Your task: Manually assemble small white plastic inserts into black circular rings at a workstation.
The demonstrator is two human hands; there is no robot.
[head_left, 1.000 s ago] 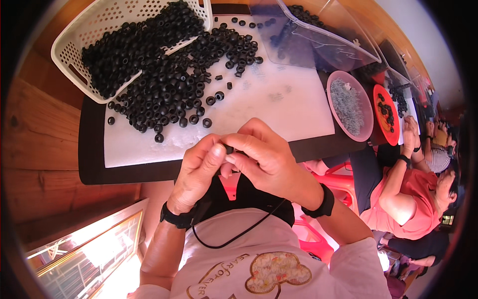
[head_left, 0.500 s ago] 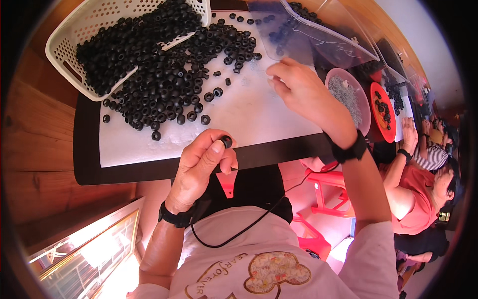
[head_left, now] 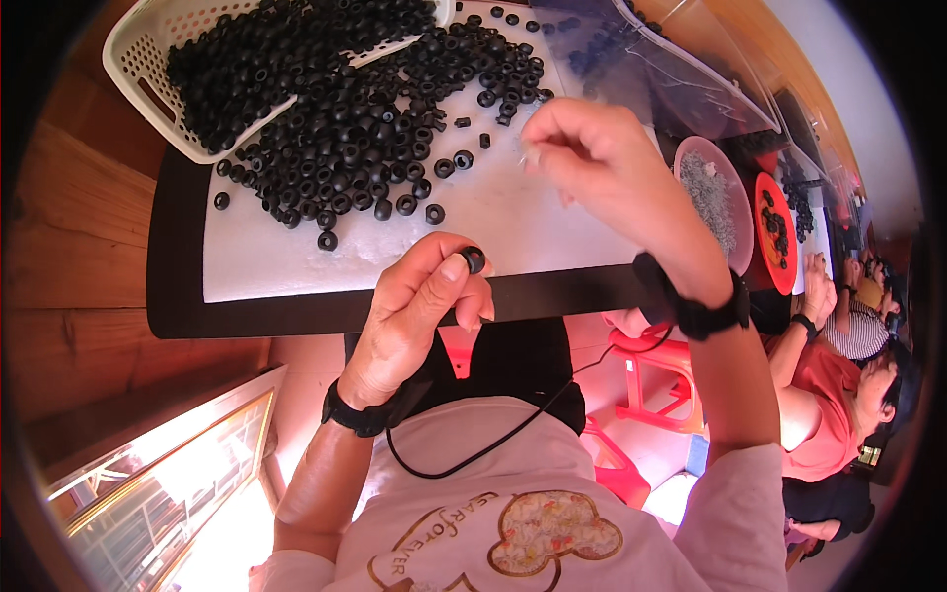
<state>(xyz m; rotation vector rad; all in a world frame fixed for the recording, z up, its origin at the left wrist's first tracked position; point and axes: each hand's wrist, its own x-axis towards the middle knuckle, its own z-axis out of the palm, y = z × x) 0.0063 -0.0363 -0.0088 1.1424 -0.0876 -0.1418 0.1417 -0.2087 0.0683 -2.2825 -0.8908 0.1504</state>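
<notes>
My left hand (head_left: 419,301) is closed, pinching a small black ring-shaped bead (head_left: 474,259) between thumb and forefinger just past the table's front edge. The bead's hole faces up and sideways. Over the white sheet, my right hand (head_left: 597,153) hovers with its fingertips drawn together; whether a tiny piece sits in them I cannot make out. To the left of it, a large heap of the same black beads (head_left: 340,148) spreads across the sheet, with a few loose ones at its front edge.
A white perforated basket (head_left: 138,84) full of beads lies tipped at the back left. Beyond my right hand are a clear plastic bin (head_left: 715,104), a pink bowl (head_left: 738,202) of small translucent pieces and a red plate (head_left: 765,252) with black beads. Another person (head_left: 834,395) works at the right.
My right hand's fingers have curled further inward over the sheet. My left hand still holds the bead, slightly higher in the picture. The whole view has shifted a little.
</notes>
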